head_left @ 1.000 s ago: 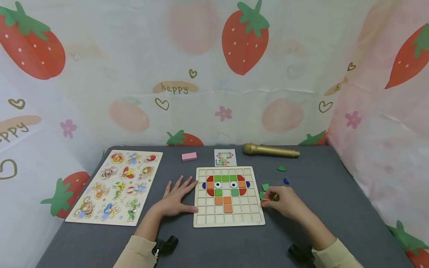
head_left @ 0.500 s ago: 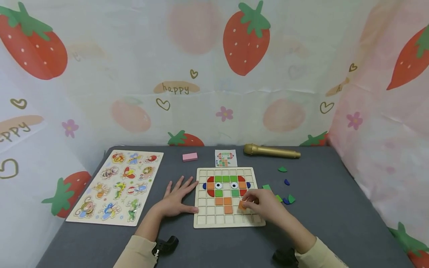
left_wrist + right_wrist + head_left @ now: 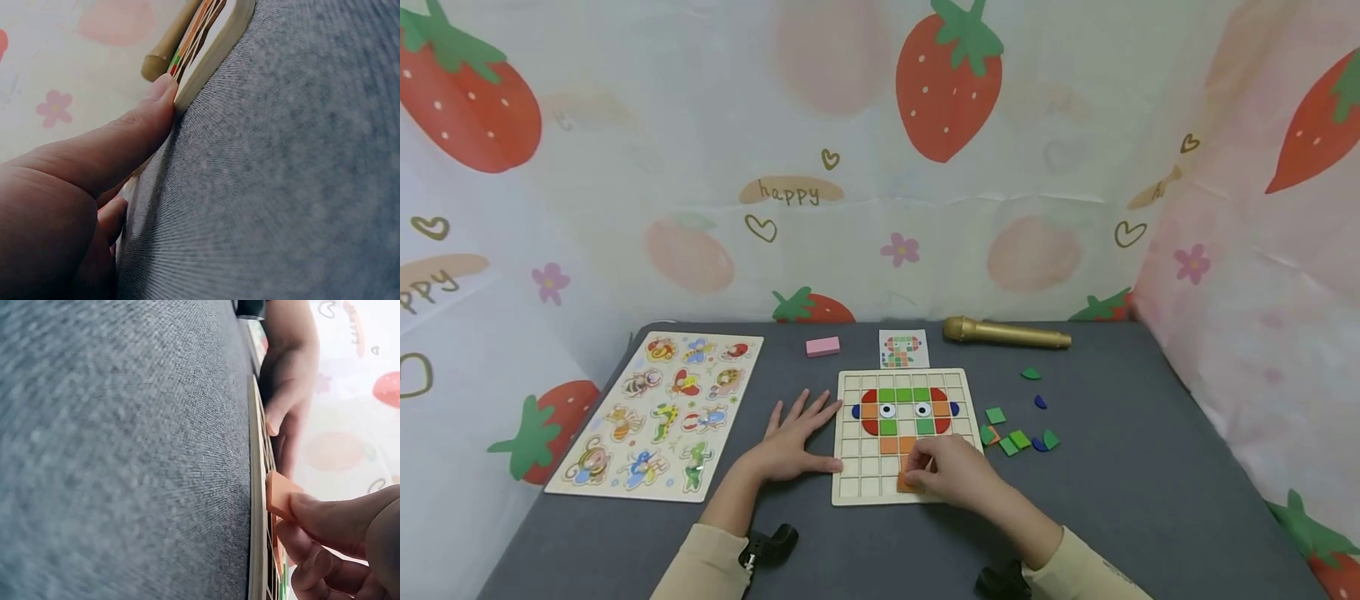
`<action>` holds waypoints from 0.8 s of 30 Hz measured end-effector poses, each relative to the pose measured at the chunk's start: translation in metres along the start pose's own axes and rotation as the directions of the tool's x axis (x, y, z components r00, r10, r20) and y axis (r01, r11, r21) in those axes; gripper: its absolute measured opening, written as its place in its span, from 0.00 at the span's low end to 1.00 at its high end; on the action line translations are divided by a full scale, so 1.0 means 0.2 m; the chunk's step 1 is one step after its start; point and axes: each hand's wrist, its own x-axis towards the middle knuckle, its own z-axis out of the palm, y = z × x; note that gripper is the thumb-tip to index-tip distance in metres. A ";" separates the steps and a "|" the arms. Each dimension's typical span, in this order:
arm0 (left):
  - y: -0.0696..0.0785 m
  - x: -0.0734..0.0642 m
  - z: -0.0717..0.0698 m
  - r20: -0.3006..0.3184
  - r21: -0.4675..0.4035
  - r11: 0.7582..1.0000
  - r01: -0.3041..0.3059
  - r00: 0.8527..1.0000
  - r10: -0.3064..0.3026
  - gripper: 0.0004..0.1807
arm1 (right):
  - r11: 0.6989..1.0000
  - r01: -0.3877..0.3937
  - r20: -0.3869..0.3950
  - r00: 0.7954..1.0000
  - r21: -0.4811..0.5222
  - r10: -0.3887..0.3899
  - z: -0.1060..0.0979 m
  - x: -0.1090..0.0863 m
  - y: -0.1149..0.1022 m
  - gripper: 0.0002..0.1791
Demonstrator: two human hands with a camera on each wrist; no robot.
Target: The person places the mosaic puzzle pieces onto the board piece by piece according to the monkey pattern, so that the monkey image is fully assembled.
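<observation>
A wooden grid board [image 3: 858, 487] lies on the grey table, its upper cells filled with red, orange, green and blue tiles plus two eye tiles. My left hand [image 3: 790, 450] is spread flat on the cloth, thumb and fingertips at the board's left edge. In the left wrist view its thumb [image 3: 161, 94] touches the board's side. My right hand [image 3: 958, 475] pinches an orange square tile [image 3: 904, 482] over the lower middle cells. In the right wrist view that tile [image 3: 281, 494] is tilted between thumb and fingers, close to the board. The hand covers some lower right cells.
Several loose green, blue and orange pieces [image 3: 1018, 439] lie right of the board. Behind it are a small pattern card [image 3: 904, 348], a pink block [image 3: 823, 347] and a gold microphone [image 3: 1007, 333]. A bug picture puzzle [image 3: 658, 417] lies at the left.
My right hand has picked an orange square tile from the loose pieces and carried it left over the board to its lower middle. The left hand has stayed at the board's edge.
</observation>
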 end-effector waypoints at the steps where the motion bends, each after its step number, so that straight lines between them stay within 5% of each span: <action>1: 0.00 0.00 0.00 -0.001 -0.002 1.000 0.000 1.000 0.000 0.55 | 1.000 -0.007 0.001 1.000 -0.002 0.007 0.00 0.00 0.00 0.07; 24: -0.01 0.00 0.00 0.001 -0.001 1.000 0.001 1.000 -0.001 0.55 | 0.997 -0.029 0.018 0.999 -0.075 0.031 0.00 -0.01 -0.01 0.07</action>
